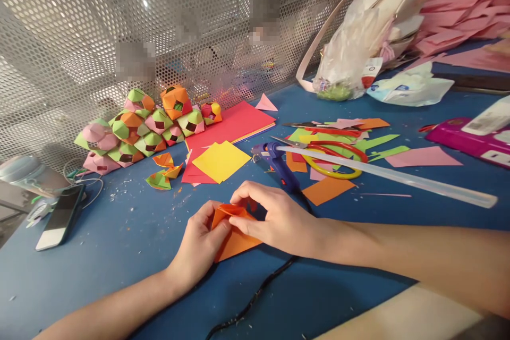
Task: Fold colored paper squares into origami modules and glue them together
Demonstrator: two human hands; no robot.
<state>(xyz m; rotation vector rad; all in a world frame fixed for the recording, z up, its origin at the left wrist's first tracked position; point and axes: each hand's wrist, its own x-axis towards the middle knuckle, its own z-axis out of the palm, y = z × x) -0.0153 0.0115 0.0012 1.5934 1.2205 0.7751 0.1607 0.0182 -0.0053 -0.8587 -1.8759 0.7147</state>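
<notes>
Between my two hands is a piece of orange paper [239, 244], partly folded, with a raised fold along its top. My left hand [201, 241] grips its left side, thumb on the near face. From the right, my right hand [274, 218] pinches the top fold between thumb and fingers. Just beyond lie yellow squares [223, 161] over red sheets [233, 125]. A blue glue gun [279, 164] with a long clear glue stick [398, 172] rests close to my right hand. Small folded orange and green pieces [164, 171] sit beyond my left hand.
Folded paper balls [135, 130] are piled against the perforated metal screen [223, 26]. Scissors [338, 154] lie among paper scraps. A black cord [255, 297] runs nearest me. Around are a phone [61, 218], a cup [34, 175], a backpack [382, 5] and a magenta tool [466, 138].
</notes>
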